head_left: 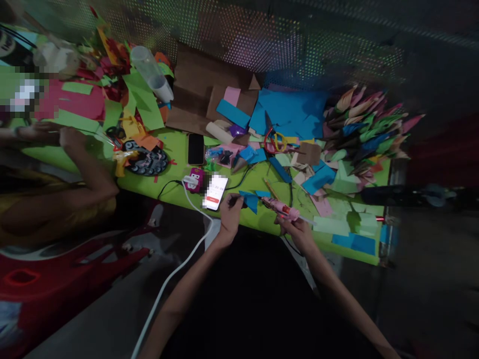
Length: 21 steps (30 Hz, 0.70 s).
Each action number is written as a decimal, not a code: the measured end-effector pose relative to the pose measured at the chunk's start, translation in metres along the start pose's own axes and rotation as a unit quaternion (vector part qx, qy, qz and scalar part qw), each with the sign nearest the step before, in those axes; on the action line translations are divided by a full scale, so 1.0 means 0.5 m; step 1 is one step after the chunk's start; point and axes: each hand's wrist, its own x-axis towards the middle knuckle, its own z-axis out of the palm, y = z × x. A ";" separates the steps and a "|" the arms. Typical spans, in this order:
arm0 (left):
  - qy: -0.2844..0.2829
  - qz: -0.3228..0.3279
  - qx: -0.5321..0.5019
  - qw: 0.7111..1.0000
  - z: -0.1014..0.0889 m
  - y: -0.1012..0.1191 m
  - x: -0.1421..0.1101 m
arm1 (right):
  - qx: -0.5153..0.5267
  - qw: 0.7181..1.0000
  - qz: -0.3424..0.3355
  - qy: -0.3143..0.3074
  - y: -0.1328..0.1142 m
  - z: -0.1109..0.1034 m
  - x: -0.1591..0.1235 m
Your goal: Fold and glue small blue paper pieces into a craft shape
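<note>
My left hand (231, 215) pinches a small piece of blue paper (250, 201) at the table's front edge. In my right hand (295, 230) is a pink hot glue gun (280, 207), its nozzle pointing left towards the blue paper. Whether nozzle and paper touch, I cannot tell. A pale glue stick sticks out of the gun's back end. Just left of my left hand lies a lit phone (216, 192). Beyond the glue gun, a thin pencil-like stick (271, 186) rests on the green table cover (175, 192).
A pink power adapter (194, 180) with a white cable and a dark phone (196, 148) lie left of centre. Scissors (276, 141) rest among paper scraps. Folded paper cones (366, 119) crowd the right back. At the left, another person's hands (71, 137) work over the table.
</note>
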 end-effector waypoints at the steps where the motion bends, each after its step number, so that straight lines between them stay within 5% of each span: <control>1: 0.000 0.002 0.000 1.000 -0.001 0.000 0.000 | -0.001 1.000 0.003 0.000 0.000 0.000 0.000; 21: -0.006 -0.008 -0.012 1.000 0.003 0.001 -0.008 | 0.018 1.000 -0.018 -0.016 -0.004 0.008 -0.001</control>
